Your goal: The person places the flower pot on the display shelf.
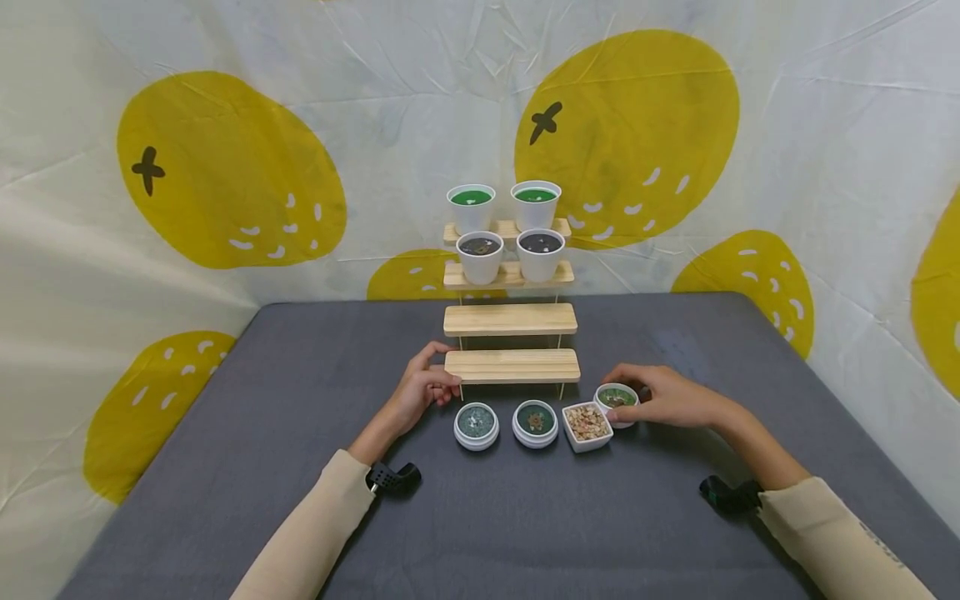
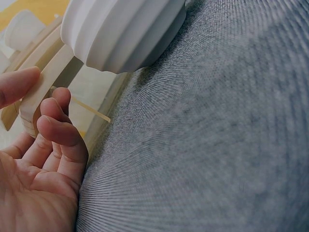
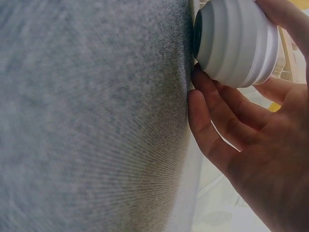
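Two hands work well apart at a grey cloth-covered table [image 1: 525,533], before a pale curtain [image 1: 420,150] printed with yellow fruit shapes [image 1: 247,192].

The left hand [image 1: 422,383] pinches the lowest shelf of a four-tier pale wooden stand [image 1: 512,319] bearing four white tapered cups [image 1: 540,262], two green-filled, two dark-filled; two round white ribbed pots [image 1: 476,437] and one square white dish [image 1: 591,445] of brownish bits sit in front; rightmost, a third, green-filled ribbed pot [image 3: 231,43] is gripped and partly hidden by the right hand [image 1: 675,397]; both beige sleeves [image 1: 307,525] are cut off.
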Demonstrator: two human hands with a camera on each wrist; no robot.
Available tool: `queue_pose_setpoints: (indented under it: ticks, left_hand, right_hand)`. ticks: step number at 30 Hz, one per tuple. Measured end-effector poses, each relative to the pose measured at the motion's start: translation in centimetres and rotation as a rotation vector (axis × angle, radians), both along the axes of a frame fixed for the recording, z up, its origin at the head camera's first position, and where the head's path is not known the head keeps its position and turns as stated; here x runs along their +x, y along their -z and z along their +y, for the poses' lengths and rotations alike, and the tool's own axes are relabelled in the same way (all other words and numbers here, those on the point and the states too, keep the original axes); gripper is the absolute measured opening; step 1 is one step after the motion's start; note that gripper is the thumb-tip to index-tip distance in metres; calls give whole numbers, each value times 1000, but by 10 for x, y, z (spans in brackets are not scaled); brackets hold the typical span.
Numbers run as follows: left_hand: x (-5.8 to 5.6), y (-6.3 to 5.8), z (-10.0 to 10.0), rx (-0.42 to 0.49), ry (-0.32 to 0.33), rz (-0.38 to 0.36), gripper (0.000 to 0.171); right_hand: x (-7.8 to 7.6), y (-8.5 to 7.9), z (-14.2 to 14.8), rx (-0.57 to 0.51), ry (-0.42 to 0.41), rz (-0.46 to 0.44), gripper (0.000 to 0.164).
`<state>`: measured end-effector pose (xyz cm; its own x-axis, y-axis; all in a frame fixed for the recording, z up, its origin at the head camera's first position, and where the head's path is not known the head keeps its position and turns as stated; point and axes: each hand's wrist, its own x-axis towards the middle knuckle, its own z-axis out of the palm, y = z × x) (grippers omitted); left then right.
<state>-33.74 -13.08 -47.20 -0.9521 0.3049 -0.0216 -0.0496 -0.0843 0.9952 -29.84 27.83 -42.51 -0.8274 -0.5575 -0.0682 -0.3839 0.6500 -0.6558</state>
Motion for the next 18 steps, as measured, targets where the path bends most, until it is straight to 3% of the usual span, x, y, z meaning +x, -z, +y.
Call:
queue_pose_setpoints:
  ticks: [18]
  left_hand:
    - [0,-1,0,4,0,-3,49]
  right_hand:
    - [-3,5,0,-15,23,-33,42]
